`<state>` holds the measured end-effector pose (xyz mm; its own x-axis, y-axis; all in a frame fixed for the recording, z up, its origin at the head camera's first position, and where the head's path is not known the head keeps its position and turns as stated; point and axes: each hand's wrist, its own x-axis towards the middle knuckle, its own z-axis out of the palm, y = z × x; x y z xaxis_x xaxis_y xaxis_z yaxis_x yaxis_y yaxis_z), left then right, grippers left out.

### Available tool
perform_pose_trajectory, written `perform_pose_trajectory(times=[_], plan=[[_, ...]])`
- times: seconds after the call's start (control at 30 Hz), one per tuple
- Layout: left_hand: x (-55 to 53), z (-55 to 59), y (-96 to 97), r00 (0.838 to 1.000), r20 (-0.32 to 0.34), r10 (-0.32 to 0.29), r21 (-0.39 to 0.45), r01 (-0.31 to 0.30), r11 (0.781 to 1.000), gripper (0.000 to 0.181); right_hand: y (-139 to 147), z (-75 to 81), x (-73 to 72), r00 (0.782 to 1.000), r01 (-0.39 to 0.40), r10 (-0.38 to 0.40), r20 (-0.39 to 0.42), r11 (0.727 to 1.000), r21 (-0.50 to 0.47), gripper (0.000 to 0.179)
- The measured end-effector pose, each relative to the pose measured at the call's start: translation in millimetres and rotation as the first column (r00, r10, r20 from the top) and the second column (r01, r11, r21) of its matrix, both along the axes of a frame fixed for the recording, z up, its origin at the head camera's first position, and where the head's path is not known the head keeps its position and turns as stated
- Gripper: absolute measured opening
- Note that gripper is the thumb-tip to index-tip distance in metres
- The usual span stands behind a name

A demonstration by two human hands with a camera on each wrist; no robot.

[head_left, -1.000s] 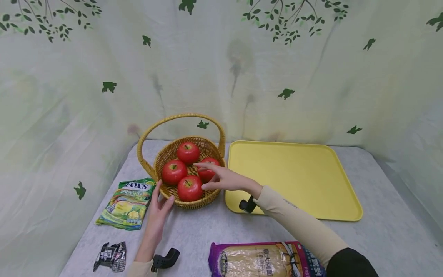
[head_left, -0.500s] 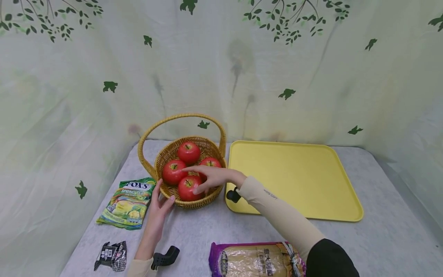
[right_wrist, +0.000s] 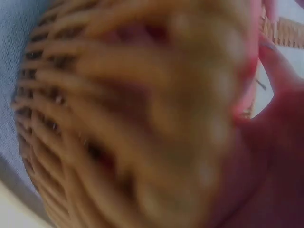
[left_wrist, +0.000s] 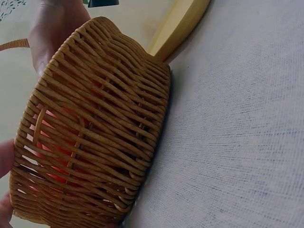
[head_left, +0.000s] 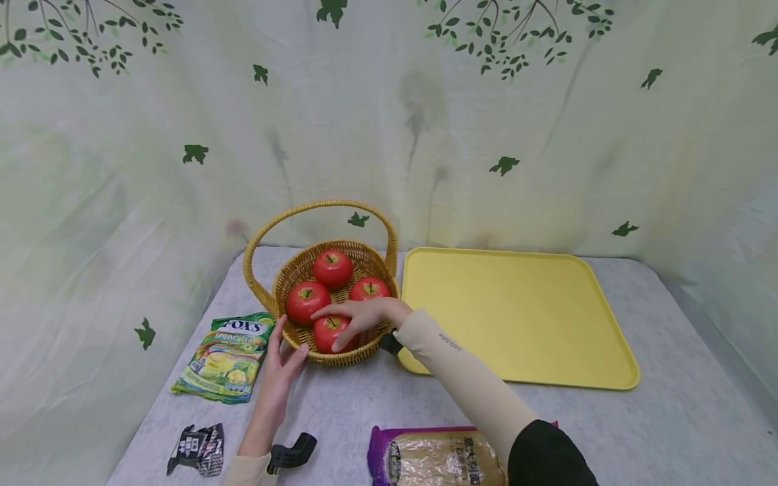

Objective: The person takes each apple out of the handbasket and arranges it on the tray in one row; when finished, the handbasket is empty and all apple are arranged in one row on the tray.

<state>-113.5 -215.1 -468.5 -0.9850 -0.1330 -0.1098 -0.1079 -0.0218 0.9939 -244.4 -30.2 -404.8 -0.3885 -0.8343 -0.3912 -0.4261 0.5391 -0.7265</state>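
Observation:
A round wicker basket with a tall hoop handle holds several red apples. My right hand reaches in over the basket's right side and grips the front apple, fingers over its top and thumb on its near side. My left hand touches the basket's front-left rim with spread fingers and thumb. Two fingertips show at the rim in the left wrist view. In the right wrist view the blurred basket wall covers most of the picture, with part of my hand beyond it.
A yellow tray lies right of the basket. On the left are a green Fox's candy bag and a small black packet. A purple-edged noodle package lies at the front, partly under the right sleeve. A leaf-patterned curtain stands behind.
My right hand has moved left and down from above the right-hand apple onto the front apple. The left hand and the basket have stayed in place.

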Motion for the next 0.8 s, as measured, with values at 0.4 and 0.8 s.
perform_pose_trajectory(times=[0.4, 0.8], plan=[[-1.6, -2.1, -0.5, 1.0, 0.009, 0.005, -0.004, -0.005, 1.0, 0.072, -2, -5.8, 3.8, 0.974, -0.015, 0.012, -0.226, 1.0, -0.013, 0.065], [-2.3, -5.2, -1.5, 1.0, 0.013, 0.019, -0.008, -0.019, 1.0, 0.071, 31, 1.1, 2.3, 0.975, 0.072, -0.121, -0.189, 0.965, -0.251, 0.07]])
